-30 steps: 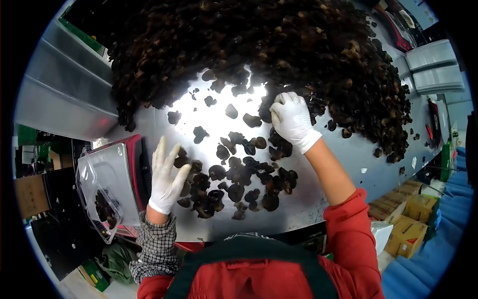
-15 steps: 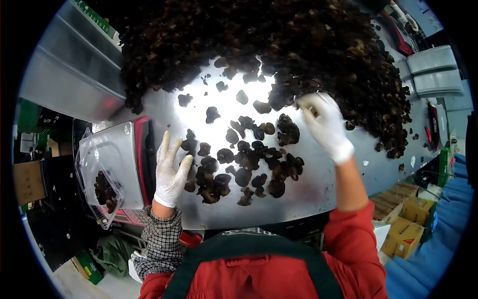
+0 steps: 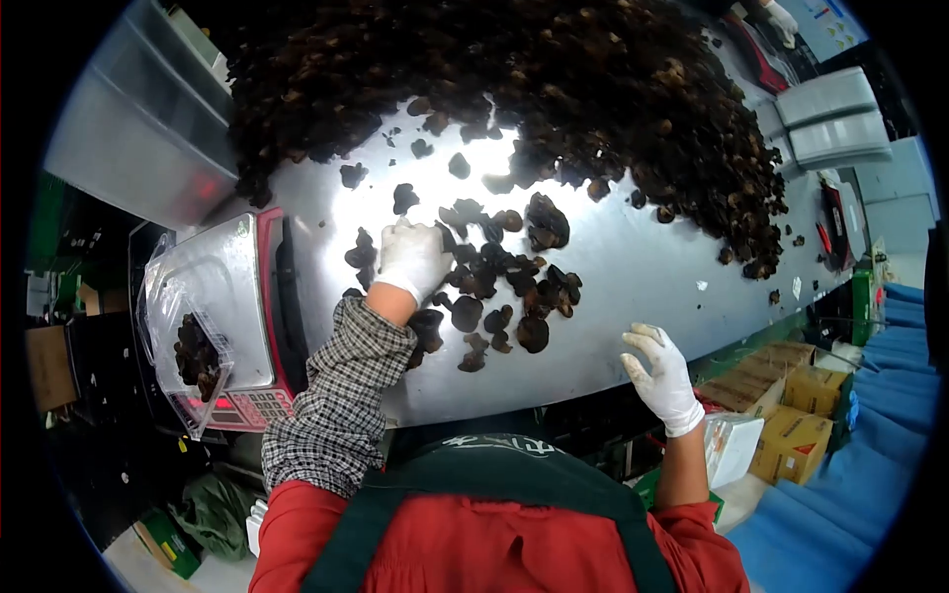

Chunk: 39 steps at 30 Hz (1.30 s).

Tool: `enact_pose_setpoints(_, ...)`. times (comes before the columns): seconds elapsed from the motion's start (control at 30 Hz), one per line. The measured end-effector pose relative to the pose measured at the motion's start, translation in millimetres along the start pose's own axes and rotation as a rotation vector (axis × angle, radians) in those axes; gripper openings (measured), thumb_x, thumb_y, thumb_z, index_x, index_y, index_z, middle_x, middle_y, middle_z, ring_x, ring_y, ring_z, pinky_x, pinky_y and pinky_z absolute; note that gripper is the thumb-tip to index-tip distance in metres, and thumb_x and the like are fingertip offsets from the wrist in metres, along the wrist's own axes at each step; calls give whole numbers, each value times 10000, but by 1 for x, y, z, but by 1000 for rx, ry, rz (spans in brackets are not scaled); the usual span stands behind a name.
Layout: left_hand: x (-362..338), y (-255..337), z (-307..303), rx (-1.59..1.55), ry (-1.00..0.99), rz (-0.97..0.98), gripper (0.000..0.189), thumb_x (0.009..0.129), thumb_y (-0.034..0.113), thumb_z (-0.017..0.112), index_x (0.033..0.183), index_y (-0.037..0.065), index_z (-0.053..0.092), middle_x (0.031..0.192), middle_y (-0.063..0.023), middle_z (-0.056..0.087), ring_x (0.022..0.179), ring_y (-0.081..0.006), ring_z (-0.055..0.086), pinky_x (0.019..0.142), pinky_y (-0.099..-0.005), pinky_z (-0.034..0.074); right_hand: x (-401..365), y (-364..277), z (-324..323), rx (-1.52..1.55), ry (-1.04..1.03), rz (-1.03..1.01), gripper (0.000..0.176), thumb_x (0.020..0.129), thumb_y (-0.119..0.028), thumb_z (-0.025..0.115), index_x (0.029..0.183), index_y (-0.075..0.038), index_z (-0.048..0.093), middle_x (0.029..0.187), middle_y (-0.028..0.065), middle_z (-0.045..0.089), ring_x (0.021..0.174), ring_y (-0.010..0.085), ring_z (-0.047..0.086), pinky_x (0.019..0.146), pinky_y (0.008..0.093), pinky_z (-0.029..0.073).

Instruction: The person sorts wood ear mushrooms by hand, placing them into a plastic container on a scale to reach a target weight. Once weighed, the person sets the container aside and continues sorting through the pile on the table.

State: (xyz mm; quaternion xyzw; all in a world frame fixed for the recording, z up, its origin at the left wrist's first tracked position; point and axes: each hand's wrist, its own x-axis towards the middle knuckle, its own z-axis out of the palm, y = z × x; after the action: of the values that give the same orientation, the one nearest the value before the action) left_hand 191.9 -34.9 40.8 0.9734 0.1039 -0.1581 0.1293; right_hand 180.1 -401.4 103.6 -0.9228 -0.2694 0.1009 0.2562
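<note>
Loose wood ear mushrooms (image 3: 484, 269), dark brown and crinkled, lie scattered across the shiny metal table (image 3: 613, 287). Among them is my left hand (image 3: 413, 259) in a white glove, its fingers curled down and closed. Whatever it grips is hidden beneath the hand, and a dark mushroom piece shows at its right side. Off to the right, over the table's front edge, my gloved right hand (image 3: 660, 381) is raised with its fingers apart and slightly bent. Nothing shows in it.
A large heap of wood ears (image 3: 514, 69) covers the table's far side. At left, a scale (image 3: 213, 296) carries a clear plastic box (image 3: 222, 371) with mushrooms (image 3: 196, 356) inside. Grey bins (image 3: 138, 128), stacked clear containers (image 3: 835, 119), cartons (image 3: 791, 445) and another person's gloved hand (image 3: 781, 22) surround the table.
My left hand has moved right and forward into the loose mushrooms, and its fingers have closed. My right hand has left the heap, come back toward the front edge and opened.
</note>
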Motion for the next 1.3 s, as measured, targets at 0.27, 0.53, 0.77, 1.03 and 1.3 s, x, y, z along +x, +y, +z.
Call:
enact_pose_setpoints(0.27,-27,18,-13,-346,225,115,63,726,119,632,700,72,665,668,-127,642,722,-292,642,716,-410,520,-65,20,-26,66,273,130,203,816,-17,631,1019,-4,632,1041,169,631,977,330,604,881,360,474)
enact_pose_setpoints(0.53,-138,101,31,-653,230,962,303,783,89,661,1083,46,648,1269,-215,544,1059,-325,578,899,-424,474,-31,13,-1,53,327,166,286,827,9,565,1111,-5,598,1050,197,604,970,357,592,876,363,475)
enact_pose_setpoints(0.77,-150,-48,58,-344,537,-91,760,810,270,701,1424,28,324,1472,-302,227,1346,-420,276,1106,-490,248,52,-52,124,82,174,14,604,701,43,541,1299,-2,470,1172,259,499,1012,397,570,844,426,505)
enact_pose_setpoints(1.03,-155,-54,72,-470,602,50,934,775,484,708,1482,75,256,1510,-291,161,1394,-443,192,1120,-527,201,88,-74,109,239,255,-240,501,719,99,499,1198,-29,572,1090,210,570,974,359,599,827,407,516)
enact_pose_setpoints(1.3,-125,-68,52,-415,764,3,643,770,268,748,1318,45,496,1438,-237,343,1302,-395,353,1067,-470,323,140,-94,100,165,119,-476,256,762,0,589,986,-110,646,953,89,632,947,286,573,848,400,444)
